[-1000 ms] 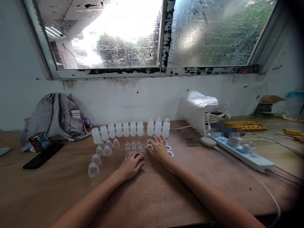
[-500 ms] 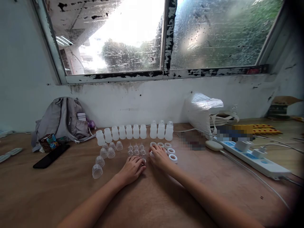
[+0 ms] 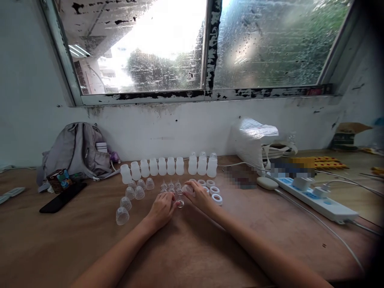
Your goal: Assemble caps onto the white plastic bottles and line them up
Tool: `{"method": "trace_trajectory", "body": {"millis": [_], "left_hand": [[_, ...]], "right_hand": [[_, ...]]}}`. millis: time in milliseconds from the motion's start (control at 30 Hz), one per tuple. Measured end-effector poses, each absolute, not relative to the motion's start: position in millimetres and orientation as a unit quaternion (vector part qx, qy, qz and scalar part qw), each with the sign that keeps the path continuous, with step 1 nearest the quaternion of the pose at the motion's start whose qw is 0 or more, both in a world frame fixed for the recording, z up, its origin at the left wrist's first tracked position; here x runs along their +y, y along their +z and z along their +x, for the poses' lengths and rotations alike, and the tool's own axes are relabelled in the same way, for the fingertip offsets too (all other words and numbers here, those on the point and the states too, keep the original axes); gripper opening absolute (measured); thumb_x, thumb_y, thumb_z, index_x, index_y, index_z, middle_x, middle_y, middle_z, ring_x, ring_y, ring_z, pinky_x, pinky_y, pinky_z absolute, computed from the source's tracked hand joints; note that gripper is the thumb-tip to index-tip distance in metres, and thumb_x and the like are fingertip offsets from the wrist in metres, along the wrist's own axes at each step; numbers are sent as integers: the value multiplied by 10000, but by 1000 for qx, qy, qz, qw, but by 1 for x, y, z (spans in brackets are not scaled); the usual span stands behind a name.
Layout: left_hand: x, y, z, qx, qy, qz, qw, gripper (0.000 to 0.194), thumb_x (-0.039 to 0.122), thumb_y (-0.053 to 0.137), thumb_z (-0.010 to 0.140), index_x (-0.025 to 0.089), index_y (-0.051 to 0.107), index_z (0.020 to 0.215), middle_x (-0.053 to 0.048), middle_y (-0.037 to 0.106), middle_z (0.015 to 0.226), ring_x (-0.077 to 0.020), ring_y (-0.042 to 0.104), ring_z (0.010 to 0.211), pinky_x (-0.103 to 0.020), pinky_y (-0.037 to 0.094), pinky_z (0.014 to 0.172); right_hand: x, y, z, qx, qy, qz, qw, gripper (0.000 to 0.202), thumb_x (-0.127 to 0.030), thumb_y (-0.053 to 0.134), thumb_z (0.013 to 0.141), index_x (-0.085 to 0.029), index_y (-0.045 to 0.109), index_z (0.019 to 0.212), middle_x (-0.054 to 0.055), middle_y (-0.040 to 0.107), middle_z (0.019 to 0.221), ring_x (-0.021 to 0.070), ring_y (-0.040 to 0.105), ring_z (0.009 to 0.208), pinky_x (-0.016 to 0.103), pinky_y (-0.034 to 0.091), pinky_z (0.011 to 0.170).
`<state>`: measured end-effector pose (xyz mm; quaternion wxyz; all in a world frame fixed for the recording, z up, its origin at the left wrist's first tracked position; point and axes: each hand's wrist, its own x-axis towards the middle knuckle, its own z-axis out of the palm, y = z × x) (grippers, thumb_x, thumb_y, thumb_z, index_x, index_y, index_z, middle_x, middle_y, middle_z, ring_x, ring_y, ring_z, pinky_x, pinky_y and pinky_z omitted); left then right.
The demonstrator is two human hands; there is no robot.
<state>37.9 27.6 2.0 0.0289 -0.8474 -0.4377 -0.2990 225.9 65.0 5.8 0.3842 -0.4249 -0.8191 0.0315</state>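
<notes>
My left hand [image 3: 162,207] rests low over the near teats, fingers loosely curled and thumb apart. Its thumb reaches a clear bottle teat [image 3: 180,204] on the table. More clear teats [image 3: 171,186] stand in rows just beyond the fingers. My right hand [image 3: 198,196] is closed on a whitish bottle ring [image 3: 187,189], partly hidden by the fingers. To its right lie several white rings [image 3: 216,199]. Clear dome caps [image 3: 122,216] sit in a loose group left of my left hand. Behind stand a row of frosted bottles [image 3: 153,167] without tops and three capped bottles [image 3: 202,165].
A grey backpack [image 3: 76,150], a small box [image 3: 61,181] and a black phone-like slab [image 3: 62,199] are at the left. A white bag [image 3: 250,140], a white puck-shaped device [image 3: 267,183] and a power strip [image 3: 324,202] with cables occupy the right. A window wall closes the back.
My right hand has shifted slightly left from the rings towards the teats, with a whitish ring at its fingers. My left hand has drawn back left, uncovering the nearest teat.
</notes>
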Motion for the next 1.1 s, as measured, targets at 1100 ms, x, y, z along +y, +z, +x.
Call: {"method": "trace_trajectory", "body": {"millis": [1100], "left_hand": [[30, -3, 35, -421, -319, -849, 31, 372, 304, 533, 715, 177, 440, 1051, -84, 542, 997, -238, 503, 934, -394, 399, 822]], "right_hand": [[64, -16, 200, -804, 194, -412, 382, 122, -295, 523, 754, -190, 472, 719, -15, 519, 630, 125, 473, 569, 237, 370, 545]]}}
